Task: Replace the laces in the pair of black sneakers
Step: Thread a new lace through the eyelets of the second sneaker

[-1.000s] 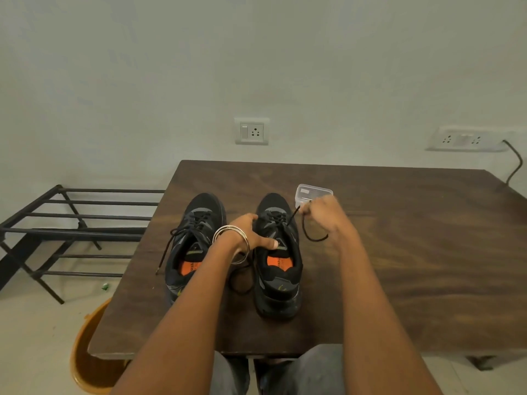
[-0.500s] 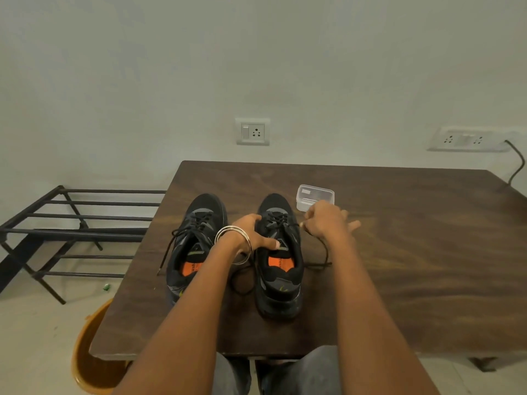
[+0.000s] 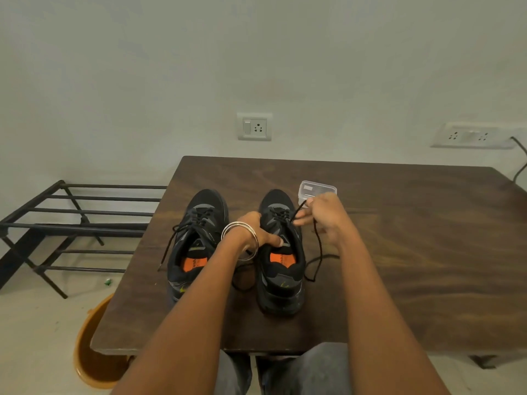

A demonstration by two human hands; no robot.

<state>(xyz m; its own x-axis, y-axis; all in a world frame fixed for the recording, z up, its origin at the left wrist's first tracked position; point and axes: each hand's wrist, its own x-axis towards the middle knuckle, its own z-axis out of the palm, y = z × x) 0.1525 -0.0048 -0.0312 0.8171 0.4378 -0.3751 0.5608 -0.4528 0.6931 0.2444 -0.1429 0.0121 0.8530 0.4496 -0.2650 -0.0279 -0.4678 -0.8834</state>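
Nearest the camera, grey trousers (image 3: 319, 369) sit under the near edge of the dark wooden table (image 3: 413, 252), and an orange bucket (image 3: 91, 363) pokes out below its near-left corner. On the table stand 2 black sneakers, toes pointing away. The left hand (image 3: 256, 232), silver bangles (image 3: 239, 238) at its wrist, grips the right sneaker (image 3: 281, 269) at the tongue, thumb across the opening, fingers curled over its left side. The left sneaker (image 3: 196, 240) stands just beside it, laced. The right hand (image 3: 322, 215) pinches the black lace (image 3: 316, 246), pulled taut from the eyelets; the slack trails onto the table. Just beyond that hand, a clear plastic box (image 3: 316, 189). Left of the table, a black metal rack (image 3: 71, 223). On the wall behind, a socket (image 3: 254, 126).
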